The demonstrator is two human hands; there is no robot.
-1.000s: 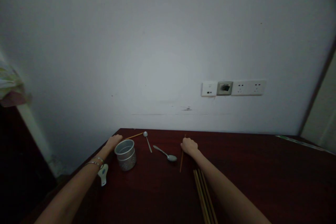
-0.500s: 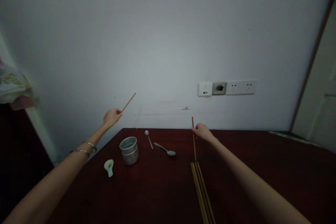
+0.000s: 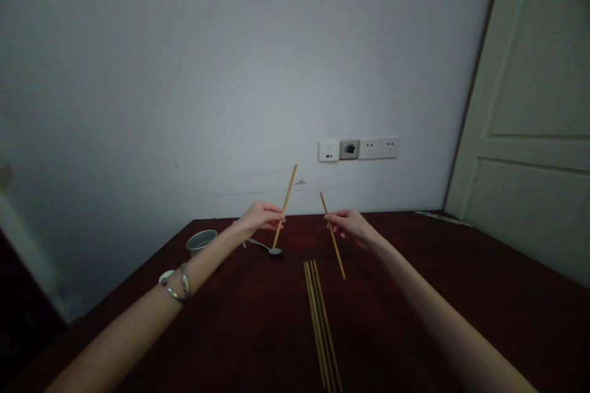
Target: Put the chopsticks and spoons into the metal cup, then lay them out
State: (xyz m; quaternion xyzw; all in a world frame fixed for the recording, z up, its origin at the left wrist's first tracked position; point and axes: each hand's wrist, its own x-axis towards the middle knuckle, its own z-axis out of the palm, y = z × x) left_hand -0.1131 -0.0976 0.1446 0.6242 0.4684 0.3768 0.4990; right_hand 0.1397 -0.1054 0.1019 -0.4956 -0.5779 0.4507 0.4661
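My left hand [image 3: 263, 216] pinches a light wooden chopstick [image 3: 289, 190], held tilted with its upper end in front of the wall. Its lower end overlaps the bowl of a metal spoon [image 3: 275, 252] in view; whether they touch I cannot tell. My right hand [image 3: 351, 225] pinches another chopstick [image 3: 338, 250], leaning the other way, its lower end above the table. Between and below the hands, several chopsticks [image 3: 318, 313] lie side by side on the dark red table [image 3: 258, 331]. My left forearm partly hides a metal cup [image 3: 201, 239] and a white spoon [image 3: 166, 277].
The table's back edge meets a pale wall [image 3: 258, 73] with a row of sockets [image 3: 359, 149]. A flat strip [image 3: 442, 218] lies at the back right, near a panelled door [image 3: 530, 153]. Another spoon's handle shows beside my left wrist.
My left hand has swung right with its chopstick, from beyond the cup to over the spoon. The right hand's chopstick now leans the other way, its lower end right of the row. The view has turned right.
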